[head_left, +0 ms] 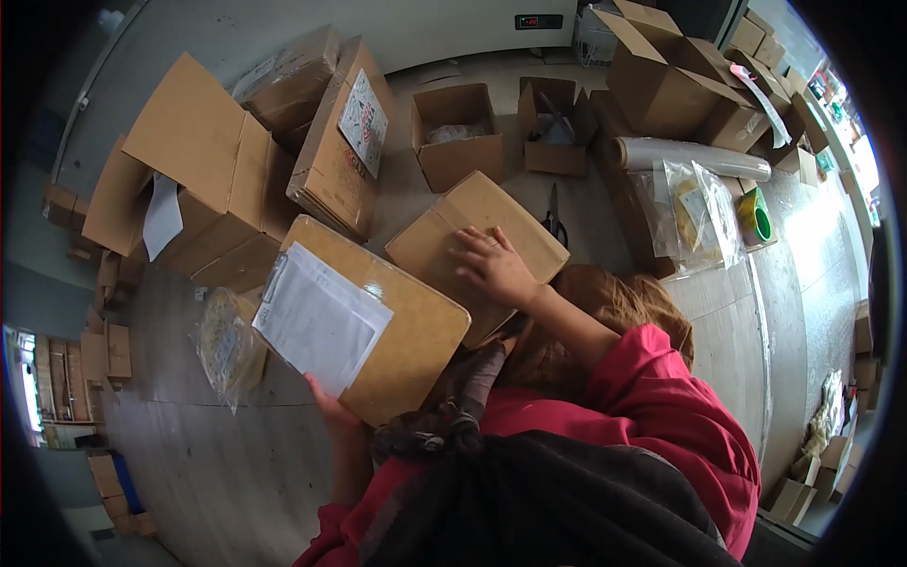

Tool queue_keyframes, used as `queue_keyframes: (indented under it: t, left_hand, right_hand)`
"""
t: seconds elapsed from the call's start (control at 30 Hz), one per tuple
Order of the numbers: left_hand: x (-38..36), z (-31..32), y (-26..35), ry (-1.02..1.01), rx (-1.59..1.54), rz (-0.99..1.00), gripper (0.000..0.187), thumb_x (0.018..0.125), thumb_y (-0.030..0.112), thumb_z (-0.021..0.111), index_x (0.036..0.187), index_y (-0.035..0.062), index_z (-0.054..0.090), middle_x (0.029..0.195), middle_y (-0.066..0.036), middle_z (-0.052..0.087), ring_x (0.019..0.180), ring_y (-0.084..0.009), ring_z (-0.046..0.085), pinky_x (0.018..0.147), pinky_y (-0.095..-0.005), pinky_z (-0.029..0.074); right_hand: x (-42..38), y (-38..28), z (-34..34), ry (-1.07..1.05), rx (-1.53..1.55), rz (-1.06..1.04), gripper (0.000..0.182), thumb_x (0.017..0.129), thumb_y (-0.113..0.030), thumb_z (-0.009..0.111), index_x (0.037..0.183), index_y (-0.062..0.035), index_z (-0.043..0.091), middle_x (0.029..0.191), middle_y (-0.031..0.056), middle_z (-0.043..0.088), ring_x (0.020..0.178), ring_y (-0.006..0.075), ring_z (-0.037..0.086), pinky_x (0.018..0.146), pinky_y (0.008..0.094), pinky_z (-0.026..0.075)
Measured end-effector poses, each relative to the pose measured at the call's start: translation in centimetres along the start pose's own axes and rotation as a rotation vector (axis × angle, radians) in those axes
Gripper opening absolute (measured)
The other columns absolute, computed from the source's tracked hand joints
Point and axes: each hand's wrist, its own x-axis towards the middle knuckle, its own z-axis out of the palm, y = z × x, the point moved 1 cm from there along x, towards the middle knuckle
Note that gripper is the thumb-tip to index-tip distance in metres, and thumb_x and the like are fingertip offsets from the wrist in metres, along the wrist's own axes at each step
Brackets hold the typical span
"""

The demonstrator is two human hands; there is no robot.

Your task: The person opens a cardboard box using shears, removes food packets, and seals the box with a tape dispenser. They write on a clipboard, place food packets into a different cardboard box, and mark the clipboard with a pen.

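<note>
My left hand (331, 402) grips the lower left edge of a brown clipboard (406, 335), its thumb on the front and its other fingers hidden behind. White papers (321, 317) lie under the clip at the board's left side. My right hand (498, 268) rests on top of a closed cardboard box (444, 227), palm down with the fingers spread. The clipboard's right part overlaps the near side of that box. Black scissors (554, 219) lie just beyond the box's right corner.
Open boxes (463, 163) stand ahead, with a large open box (217, 203) at left. Flattened cartons (326, 170) lean beside it. Right are a plastic film roll (694, 158), bagged items (694, 213) and green tape (754, 217). Another bagged item (227, 340) lies on the floor at left.
</note>
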Motion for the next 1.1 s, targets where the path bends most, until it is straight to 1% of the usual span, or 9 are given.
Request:
queue_keyframes:
  t: [0.13,0.33,0.6,0.7,0.77,0.8,0.83,1.03,1.1]
  left_hand:
    - [0.6,0.1,-1.5,-0.078,-0.016,-0.007,0.061,0.091,0.048,0.036,0.135,0.0063,0.028,0.135,-0.010,0.035,0.121,-0.0281,0.036,0.101,-0.0420,0.030]
    - [0.5,1.4,-1.5,-0.126,0.116,-0.133,0.059,0.091,0.047,0.037,0.133,0.0061,0.029,0.132,-0.010,0.038,0.120,-0.0282,0.037,0.099,-0.0425,0.030]
    - [-0.3,5.1,-2.2,0.075,0.324,-0.065,0.062,0.091,0.052,0.029,0.134,0.0063,0.028,0.132,-0.010,0.038,0.120,-0.0287,0.038,0.100,-0.0431,0.031]
    - [1.5,1.1,-2.5,0.074,0.419,-0.055,0.062,0.091,0.053,0.029,0.133,0.0076,0.030,0.131,-0.009,0.040,0.119,-0.0283,0.039,0.100,-0.0430,0.031]
    - [3.3,-5.3,-3.3,0.090,0.325,-0.118,0.061,0.091,0.052,0.030,0.133,0.0077,0.031,0.130,-0.009,0.041,0.118,-0.0278,0.039,0.099,-0.0426,0.032]
    - [3.1,-7.7,-3.4,0.054,0.230,-0.193,0.060,0.091,0.052,0.030,0.132,0.0078,0.032,0.129,-0.009,0.042,0.117,-0.0272,0.040,0.099,-0.0423,0.033]
    - [2.0,1.1,-2.6,0.134,0.414,-0.143,0.061,0.090,0.052,0.033,0.131,0.0064,0.033,0.128,-0.009,0.043,0.116,-0.0259,0.041,0.097,-0.0410,0.034]
    - [3.9,-3.0,-2.9,0.382,0.611,-0.032,0.066,0.087,0.054,0.042,0.128,0.0023,0.038,0.124,-0.009,0.046,0.112,-0.0239,0.045,0.095,-0.0375,0.036]
    - [4.2,-3.1,-2.9,0.191,0.522,-0.034,0.067,0.085,0.053,0.046,0.125,-0.0011,0.041,0.122,-0.010,0.049,0.109,-0.0207,0.048,0.093,-0.0338,0.037]
  right_hand:
    - [-0.1,2.5,-5.8,0.417,0.207,0.165,0.020,0.081,-0.009,0.056,0.100,-0.0052,0.061,0.105,0.0117,0.056,0.096,0.0300,0.052,0.084,0.0368,0.042]
    - [-3.8,14.5,-4.9,0.443,0.352,0.849,0.027,0.084,-0.025,0.051,0.088,-0.0025,0.065,0.082,0.0173,0.062,0.078,0.0340,0.059,0.071,0.0364,0.046]
    - [3.4,26.5,2.3,0.385,-0.014,0.656,0.022,0.080,-0.019,0.053,0.090,-0.0021,0.064,0.088,0.0201,0.061,0.086,0.0369,0.059,0.073,0.0404,0.047]
    - [8.2,31.0,3.6,0.235,-0.046,0.711,0.019,0.077,-0.009,0.048,0.089,0.0020,0.059,0.096,0.0230,0.058,0.091,0.0372,0.056,0.078,0.0438,0.045]
    - [10.2,34.6,5.8,0.195,-0.519,0.482,0.018,0.079,-0.008,0.047,0.090,-0.0001,0.059,0.096,0.0188,0.059,0.092,0.0320,0.056,0.080,0.0409,0.044]
    - [11.8,46.0,13.5,0.242,-0.685,0.369,0.020,0.081,-0.007,0.043,0.093,-0.0031,0.059,0.093,0.0158,0.059,0.090,0.0285,0.057,0.080,0.0382,0.044]
    - [12.1,50.9,15.2,0.217,-0.835,0.252,0.026,0.084,-0.016,0.045,0.098,0.0005,0.059,0.099,0.0174,0.060,0.095,0.0298,0.057,0.080,0.0398,0.045]
    - [15.9,46.7,13.0,0.117,-0.419,0.450,0.031,0.084,-0.022,0.046,0.100,0.0022,0.058,0.101,0.0193,0.060,0.096,0.0316,0.057,0.080,0.0410,0.045]
    - [14.3,46.3,10.9,0.090,-0.331,0.577,0.034,0.084,-0.024,0.047,0.101,0.0029,0.058,0.102,0.0200,0.060,0.097,0.0322,0.057,0.080,0.0415,0.045]
